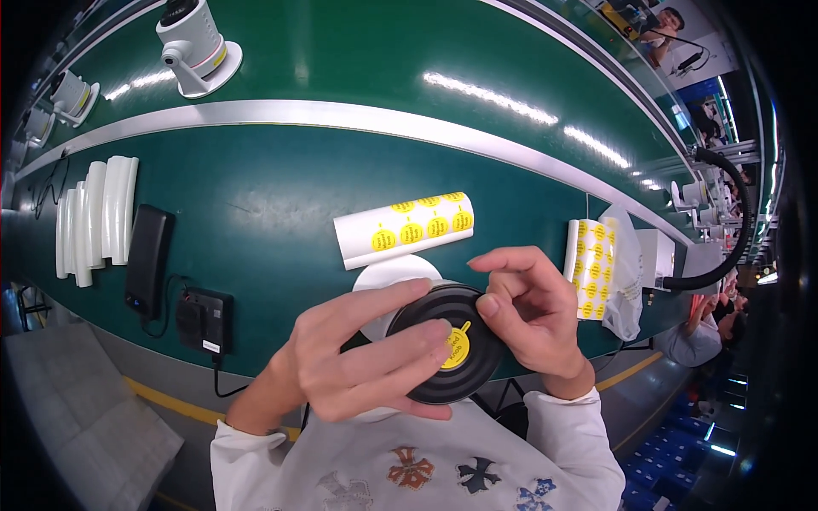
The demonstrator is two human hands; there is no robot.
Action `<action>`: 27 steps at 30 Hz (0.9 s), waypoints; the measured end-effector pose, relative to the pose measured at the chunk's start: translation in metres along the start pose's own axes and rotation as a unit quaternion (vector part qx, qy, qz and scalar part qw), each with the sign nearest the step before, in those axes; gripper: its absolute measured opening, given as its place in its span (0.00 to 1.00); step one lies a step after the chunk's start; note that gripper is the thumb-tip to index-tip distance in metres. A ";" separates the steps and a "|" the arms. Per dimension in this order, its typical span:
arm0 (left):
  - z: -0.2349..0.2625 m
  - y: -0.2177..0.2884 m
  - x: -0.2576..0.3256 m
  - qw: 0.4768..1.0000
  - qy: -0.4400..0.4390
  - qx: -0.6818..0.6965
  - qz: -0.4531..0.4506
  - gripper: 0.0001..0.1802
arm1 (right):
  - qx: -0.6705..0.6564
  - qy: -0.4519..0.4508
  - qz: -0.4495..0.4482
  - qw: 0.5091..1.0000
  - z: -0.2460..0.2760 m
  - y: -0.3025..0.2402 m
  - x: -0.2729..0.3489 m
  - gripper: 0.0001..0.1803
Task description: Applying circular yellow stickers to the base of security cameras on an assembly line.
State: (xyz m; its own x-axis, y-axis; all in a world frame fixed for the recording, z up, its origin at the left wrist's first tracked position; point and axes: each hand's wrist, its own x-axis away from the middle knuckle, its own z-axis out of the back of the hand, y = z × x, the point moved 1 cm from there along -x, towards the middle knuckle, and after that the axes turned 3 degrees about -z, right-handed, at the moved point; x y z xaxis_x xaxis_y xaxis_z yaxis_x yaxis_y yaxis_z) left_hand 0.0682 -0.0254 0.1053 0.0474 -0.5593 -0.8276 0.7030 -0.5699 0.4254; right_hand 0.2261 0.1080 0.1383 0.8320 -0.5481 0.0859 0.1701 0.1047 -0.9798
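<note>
My left hand (362,353) grips a white device by its round black base (443,375), which is turned up toward me. A round yellow sticker (457,347) sits on the middle of that black base. The fingers of my left hand lie across the base's left side. My right hand (532,311) is at the base's upper right edge, thumb and forefinger pinched close to the sticker. A curled white backing strip with several yellow stickers (405,228) lies on the green surface just beyond my hands.
A second sheet of yellow stickers (592,268) and a clear bag lie to the right. White curved parts (94,217), a black phone (146,260) and a black adapter (203,319) lie at left. White camera-like devices (196,43) stand on the far green belt.
</note>
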 end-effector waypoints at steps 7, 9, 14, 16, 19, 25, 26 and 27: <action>0.005 0.008 0.006 0.994 -0.092 -0.062 -0.025 0.24 | -0.010 0.010 0.013 1.000 0.000 0.006 0.000 0.15; 0.003 0.005 0.003 0.998 -0.063 -0.011 0.013 0.21 | -0.040 -0.029 0.019 0.999 0.006 0.013 0.002 0.27; -0.008 -0.006 0.016 0.995 0.038 0.087 0.031 0.32 | -0.109 -0.156 0.148 0.971 0.004 0.041 -0.023 0.51; -0.004 -0.014 0.031 0.979 0.078 0.157 0.101 0.39 | 0.002 -0.276 0.138 0.951 0.005 0.053 -0.026 0.57; -0.005 -0.031 0.063 0.951 0.137 0.234 0.149 0.48 | -0.081 -0.169 0.019 0.982 0.004 0.047 -0.017 0.49; -0.041 -0.015 0.073 0.718 0.132 0.588 0.348 0.51 | -0.193 0.025 -0.058 0.979 -0.027 -0.023 0.001 0.23; -0.047 -0.013 0.065 0.721 0.132 0.587 0.343 0.51 | -0.220 0.039 -0.073 0.972 -0.029 -0.032 0.002 0.25; -0.052 -0.009 0.055 0.632 0.169 0.688 0.315 0.51 | -0.249 0.054 -0.089 0.963 -0.031 -0.037 0.004 0.27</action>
State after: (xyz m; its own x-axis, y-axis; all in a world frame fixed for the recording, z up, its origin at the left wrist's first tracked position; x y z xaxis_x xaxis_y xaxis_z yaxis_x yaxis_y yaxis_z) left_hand 0.1012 -0.0199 0.0370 0.3222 -0.9081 -0.2676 -0.8020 -0.4120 0.4325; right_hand 0.2069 0.0767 0.1696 0.7487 -0.6069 0.2666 0.0074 -0.3945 -0.9189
